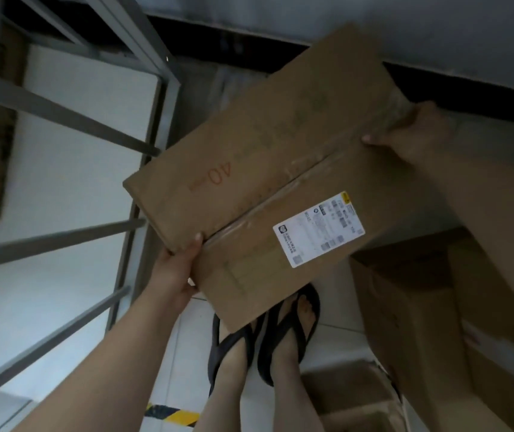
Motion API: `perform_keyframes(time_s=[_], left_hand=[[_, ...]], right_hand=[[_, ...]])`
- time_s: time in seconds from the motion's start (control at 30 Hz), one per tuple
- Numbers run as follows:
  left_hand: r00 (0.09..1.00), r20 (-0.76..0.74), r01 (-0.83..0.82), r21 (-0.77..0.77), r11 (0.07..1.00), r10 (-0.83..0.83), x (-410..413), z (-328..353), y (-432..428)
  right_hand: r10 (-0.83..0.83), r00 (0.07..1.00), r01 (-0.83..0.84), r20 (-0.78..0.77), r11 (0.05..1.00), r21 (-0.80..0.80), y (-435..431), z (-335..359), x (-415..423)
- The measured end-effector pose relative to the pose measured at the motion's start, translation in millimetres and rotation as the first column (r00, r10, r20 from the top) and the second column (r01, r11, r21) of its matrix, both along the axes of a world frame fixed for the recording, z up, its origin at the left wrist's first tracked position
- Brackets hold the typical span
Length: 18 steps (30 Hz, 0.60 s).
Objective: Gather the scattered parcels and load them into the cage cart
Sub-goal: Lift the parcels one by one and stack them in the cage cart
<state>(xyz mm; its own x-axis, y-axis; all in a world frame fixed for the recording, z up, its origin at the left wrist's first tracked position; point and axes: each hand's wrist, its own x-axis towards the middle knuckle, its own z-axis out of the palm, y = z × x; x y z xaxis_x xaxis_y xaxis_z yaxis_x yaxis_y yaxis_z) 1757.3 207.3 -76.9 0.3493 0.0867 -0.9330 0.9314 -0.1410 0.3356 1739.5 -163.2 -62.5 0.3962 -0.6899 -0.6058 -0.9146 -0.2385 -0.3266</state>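
Long cardboard box [268, 169] held off the floor, left hand [176, 269] gripping its near end, right hand [411, 132] clasping far end, metal cage cart [143, 145] beside it

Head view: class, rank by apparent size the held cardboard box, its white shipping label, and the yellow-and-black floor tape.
1. Held cardboard box, by far the largest, though nearest the camera.
2. White shipping label.
3. Yellow-and-black floor tape; only a short part shows, so its rank against the label is unsure.
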Motion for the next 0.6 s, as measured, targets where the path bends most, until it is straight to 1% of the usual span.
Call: perform_keyframes(time_s=[0.13,0.2,0.27,0.37,0.5,0.6], left_hand=[[0.99,0.095,-0.101,-0.014,0.995,0.102,2,62,-2],[0.987,0.126,-0.099,-0.005,0.995,0.099,0,106,-10],[0.983,0.156,-0.09,-0.017,0.996,0.091,-4,147,-17],[0.971,0.233,-0.048,-0.023,0.999,0.052,-6,213,-28],[0.955,0.296,0.026,-0.067,0.997,-0.005,-9,300,-43],[0.937,0.346,0.095,-0.102,0.99,-0.054,-9,367,-54]], right_hand=[[-0.204,0.973,0.193,0.11,0.976,0.101,-2,60,-24],[-0.254,0.958,0.239,0.137,0.964,0.117,-7,103,-36],[-0.263,0.95,0.25,0.168,0.964,0.092,-15,151,-47],[-0.28,0.929,0.268,0.241,0.96,0.083,-26,227,-61],[-0.308,0.885,0.303,0.348,0.95,0.07,-36,330,-90],[-0.369,0.815,0.365,0.446,0.926,0.099,-41,397,-113]])
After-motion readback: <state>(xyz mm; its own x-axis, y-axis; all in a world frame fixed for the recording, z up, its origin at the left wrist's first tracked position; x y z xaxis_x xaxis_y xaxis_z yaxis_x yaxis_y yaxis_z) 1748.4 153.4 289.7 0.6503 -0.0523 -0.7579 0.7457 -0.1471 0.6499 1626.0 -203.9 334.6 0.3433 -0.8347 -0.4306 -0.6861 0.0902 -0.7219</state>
